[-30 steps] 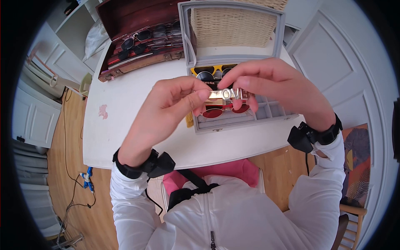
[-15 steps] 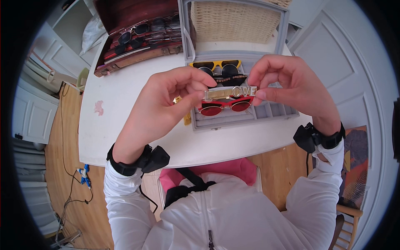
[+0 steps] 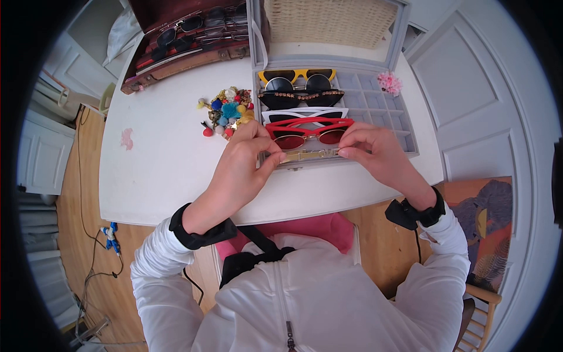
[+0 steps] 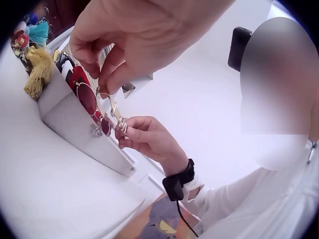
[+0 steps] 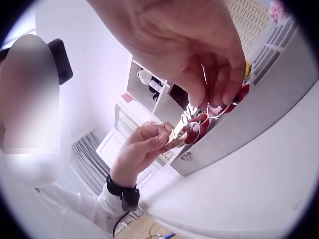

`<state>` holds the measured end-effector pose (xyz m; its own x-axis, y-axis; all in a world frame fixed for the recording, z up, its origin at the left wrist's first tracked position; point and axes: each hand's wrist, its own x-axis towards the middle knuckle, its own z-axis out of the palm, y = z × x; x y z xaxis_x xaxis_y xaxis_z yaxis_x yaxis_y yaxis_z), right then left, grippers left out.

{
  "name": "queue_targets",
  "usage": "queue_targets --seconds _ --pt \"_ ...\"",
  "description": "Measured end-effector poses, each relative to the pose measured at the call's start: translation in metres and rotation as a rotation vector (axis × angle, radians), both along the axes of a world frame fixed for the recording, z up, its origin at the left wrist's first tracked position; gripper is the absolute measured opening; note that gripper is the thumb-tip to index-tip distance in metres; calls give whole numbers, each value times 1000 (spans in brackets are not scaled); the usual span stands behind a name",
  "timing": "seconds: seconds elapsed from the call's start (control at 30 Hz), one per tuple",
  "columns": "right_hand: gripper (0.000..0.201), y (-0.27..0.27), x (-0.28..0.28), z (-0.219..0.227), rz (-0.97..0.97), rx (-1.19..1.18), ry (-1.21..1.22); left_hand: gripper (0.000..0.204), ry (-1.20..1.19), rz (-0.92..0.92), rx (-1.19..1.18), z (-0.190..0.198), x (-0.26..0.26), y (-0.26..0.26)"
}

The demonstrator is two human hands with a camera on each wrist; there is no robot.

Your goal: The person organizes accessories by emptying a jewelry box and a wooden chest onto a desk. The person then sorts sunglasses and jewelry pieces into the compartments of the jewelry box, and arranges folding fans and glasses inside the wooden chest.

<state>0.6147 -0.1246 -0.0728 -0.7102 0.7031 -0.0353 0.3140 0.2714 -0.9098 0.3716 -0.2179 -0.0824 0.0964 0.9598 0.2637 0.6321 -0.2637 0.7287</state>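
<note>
Between both hands is a narrow gold band (image 3: 308, 155) with raised metal letters, stretched level over the front edge of a grey divided box (image 3: 412, 132). My left hand (image 3: 234, 167) pinches its left end between thumb and fingers. At the lettered end, my right hand (image 3: 381, 161) pinches it the same way. The letters (image 5: 187, 115) show in the right wrist view. Right behind the band lie round red-lens sunglasses (image 3: 290, 142) and red-framed ones (image 3: 308, 123). White (image 3: 278, 113), black jewelled (image 3: 302, 100) and yellow-framed sunglasses (image 3: 299, 75) fill the rows farther back.
Left of the box, a heap of colourful pompoms and tassels (image 3: 229, 110) lies on the white table (image 3: 158, 170). A pink flower (image 3: 389, 83) sits in the box's right compartments. An open brown case (image 3: 193, 66) with sunglasses stands at the back left. The box lid is up.
Both hands have come down and nearer the body with the gold band, which now shows almost edge-on. The pompom heap and the pink flower have come into sight.
</note>
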Motion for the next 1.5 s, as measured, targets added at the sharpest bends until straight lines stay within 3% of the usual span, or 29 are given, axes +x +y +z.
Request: queue_targets --seconds 0.07,0.27,0.77,0.83,0.93,1.07,1.13,1.17,1.2,1.27,1.37,1.5 --pt "9 -7 -4 1 -101 86 -98 7 57 17 36 -7 1 -1" --pt "8 -14 -8 -7 -148 225 -116 8 85 101 32 -16 6 1" --pt "11 -14 -16 -4 -68 472 -354 18 104 152 -141 -18 10 7" --pt "12 -15 -21 -3 -59 489 -386 19 148 134 15 -23 9 4" --pt "16 -15 -24 5 -69 511 -506 25 166 178 54 -16 7 0" --pt "24 -4 -18 11 -56 527 -578 24 184 394 -18 18 -30 6" --pt "26 -1 -20 31 -107 508 -602 20 211 456 33 27 -70 20" --pt "29 -1 -22 44 -156 485 -632 18 327 400 179 18 -97 31" --pt "29 2 -25 57 -153 482 -633 20 396 382 109 20 -113 39" --pt "30 16 -36 81 -145 459 -575 24 292 275 10 9 -129 55" --pt "26 35 -59 107 -101 491 -445 26 325 192 -186 1 -121 70" --pt "21 60 -85 99 -6 620 -325 24 277 236 -288 -3 -118 73"
